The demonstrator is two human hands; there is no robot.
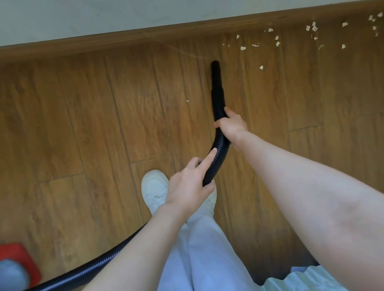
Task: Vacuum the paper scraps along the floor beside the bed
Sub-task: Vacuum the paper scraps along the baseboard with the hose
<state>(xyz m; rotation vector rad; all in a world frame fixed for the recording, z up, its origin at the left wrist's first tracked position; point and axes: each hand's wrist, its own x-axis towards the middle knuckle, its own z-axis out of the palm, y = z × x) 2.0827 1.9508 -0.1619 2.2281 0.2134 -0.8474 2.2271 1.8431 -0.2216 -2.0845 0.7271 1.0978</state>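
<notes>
The right hand (232, 126) is gripping the hose (220, 138) near its nozzle (215, 70) to aim it, while the left hand (189, 183) is curling round it lower down (forefinger lying straight along it), probably managing slack. The scraps (313, 28) are lying by the baseboard (92, 42), right of the nozzle.

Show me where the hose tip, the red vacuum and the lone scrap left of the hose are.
hose tip (215, 64), head view, the open black end.
red vacuum (13, 254), head view, its red top edge.
lone scrap (187, 100), head view, its middle.
</notes>
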